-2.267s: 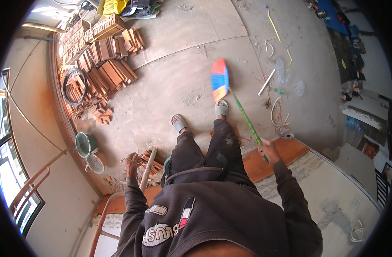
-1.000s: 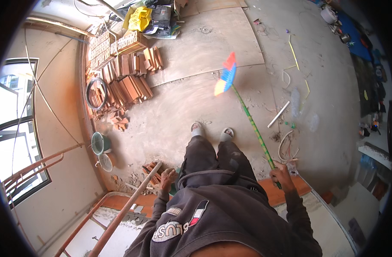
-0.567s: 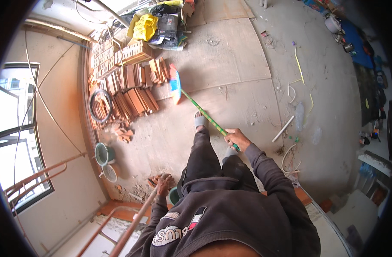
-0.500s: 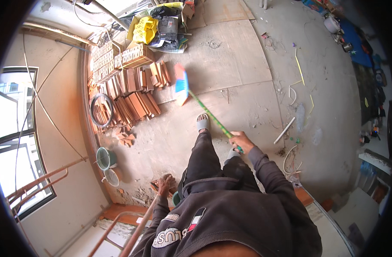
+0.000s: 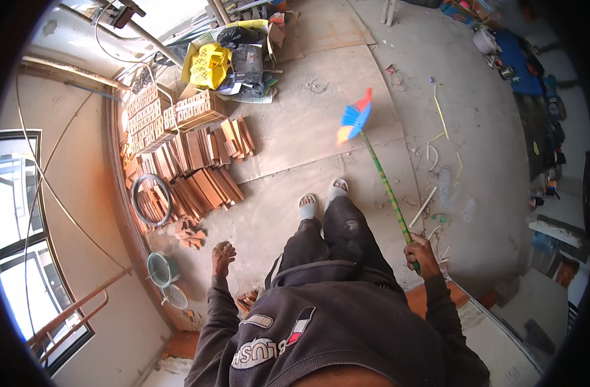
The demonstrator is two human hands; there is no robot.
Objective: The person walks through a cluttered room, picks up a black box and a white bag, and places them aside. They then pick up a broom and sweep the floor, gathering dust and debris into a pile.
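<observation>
A long broom with a green-and-yellow striped handle point(image 5: 386, 187) and a fan of blue, red and orange bristles point(image 5: 354, 116) is gripped at its lower end by the right hand point(image 5: 422, 253), the fingers closed round the shaft. The handle runs from that hand toward eleven o'clock, and the bristle head is seen above a pale board laid on the dusty concrete floor point(image 5: 321, 84); the head is blurred, so whether it touches the surface cannot be told. The left hand point(image 5: 223, 254) hangs empty at the side, fingers loosely curled, well apart from the broom. Two feet in light slip-on sandals point(image 5: 322, 198) are planted between the hands.

At ten o'clock from the feet, stacks of reddish-brown tiles and bricks point(image 5: 192, 161) are spread against the wall, with a dark coil of hose point(image 5: 150, 200) beside them. A green bucket point(image 5: 159, 268) stands at eight o'clock near the wall. Yellow sacks and dark bags point(image 5: 225, 58) are heaped at twelve o'clock.

The step in hand is judged to be a sweeping stroke across the floor. A controlled one-handed stroke is called for, with the bristles kept low on the surface and clear of the tile stacks.
</observation>
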